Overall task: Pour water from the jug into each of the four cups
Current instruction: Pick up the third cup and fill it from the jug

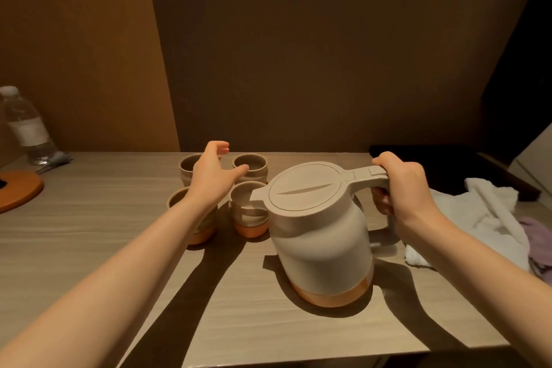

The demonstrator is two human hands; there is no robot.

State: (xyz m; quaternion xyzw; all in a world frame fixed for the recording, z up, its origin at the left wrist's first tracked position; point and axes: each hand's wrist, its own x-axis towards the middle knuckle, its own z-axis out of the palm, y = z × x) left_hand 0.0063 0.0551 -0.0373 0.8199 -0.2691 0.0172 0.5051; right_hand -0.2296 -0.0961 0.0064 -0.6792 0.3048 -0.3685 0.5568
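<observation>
A beige lidded jug [321, 236] with a copper-coloured base stands on the wooden table [89, 227], its spout pointing left over the near right cup [245, 212]. My right hand [400, 185] grips the jug's handle. Several ceramic cups sit in a square left of the jug: the far left cup [186, 169], the far right cup [252, 166], the near right cup, and the near left cup [179, 197], partly hidden by my forearm. My left hand [213, 172] hovers open above the cups, fingers spread.
A clear plastic water bottle [25, 125] stands at the far left by an orange round board [18, 188]. White and purple cloths [490, 218] lie at the right. A dark tray [442, 167] sits behind them. Walls close in behind the table.
</observation>
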